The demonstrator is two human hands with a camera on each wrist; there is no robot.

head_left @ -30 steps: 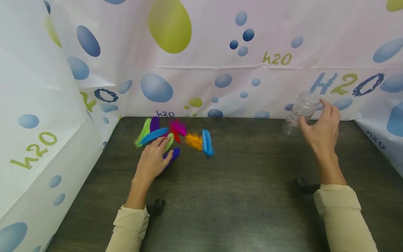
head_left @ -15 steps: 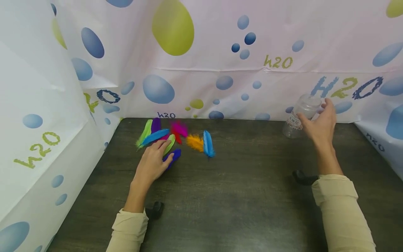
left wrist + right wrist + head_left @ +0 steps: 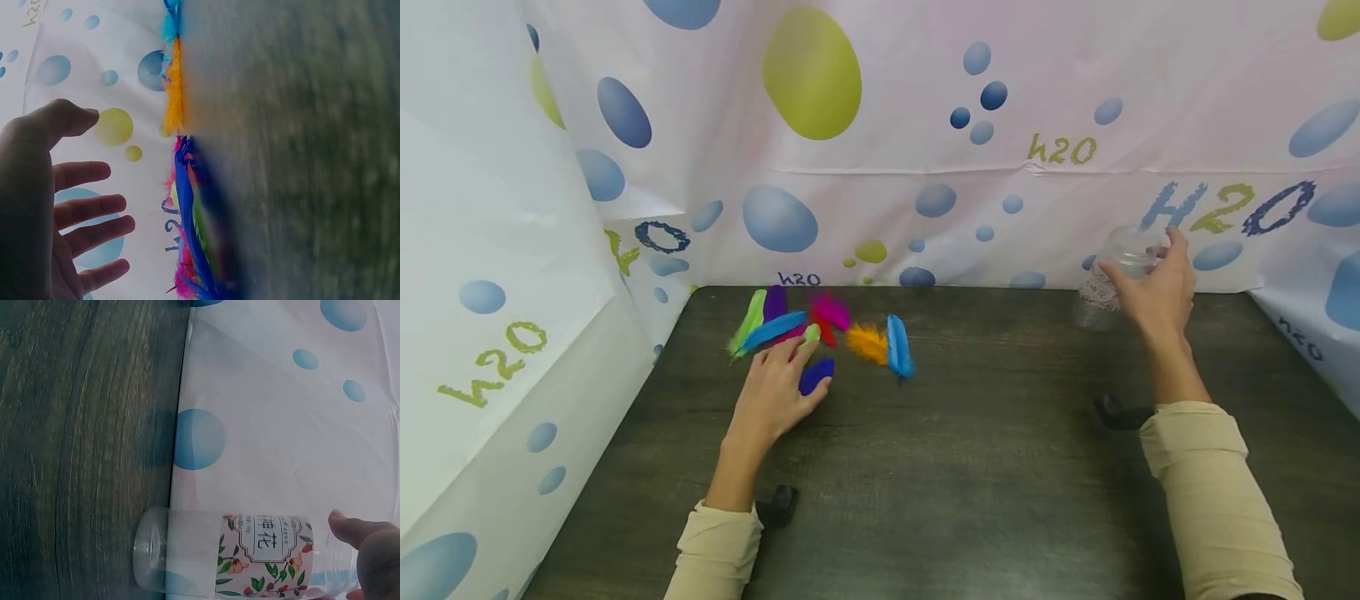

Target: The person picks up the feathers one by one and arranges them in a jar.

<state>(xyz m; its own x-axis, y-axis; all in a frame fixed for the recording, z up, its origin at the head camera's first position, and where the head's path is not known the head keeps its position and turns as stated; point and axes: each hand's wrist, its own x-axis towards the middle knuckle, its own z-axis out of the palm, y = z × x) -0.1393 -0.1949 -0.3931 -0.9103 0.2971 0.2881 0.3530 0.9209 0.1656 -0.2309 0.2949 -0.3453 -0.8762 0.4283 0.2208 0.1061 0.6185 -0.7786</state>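
Note:
My left hand [image 3: 775,400] hovers at the near side of a cluster of colourful feathers, its fingers loosely spread. Its fingertips partly cover a lime green feather [image 3: 812,332], and a dark blue feather [image 3: 817,377] shows between thumb and fingers. In the left wrist view the hand [image 3: 81,212] is apart from the feathers and holds nothing. At the far right, my right hand [image 3: 1157,292] grips a clear plastic jar [image 3: 1093,315] near its top, thumb in front. The right wrist view shows the jar's flowered label [image 3: 265,556] and its base at the table; some fingers are hidden behind it.
Purple [image 3: 774,302], light blue [image 3: 772,330], green and magenta feathers [image 3: 832,310] lie at the table's back left. An orange feather [image 3: 867,343] and another light blue feather [image 3: 899,346] lie right of them. A patterned sheet [image 3: 940,142] rises behind the dark table [image 3: 955,467].
My right hand has moved left, its thumb now across the front of the jar. The left hand has shifted slightly right and its thumb has spread away from the dark blue feather.

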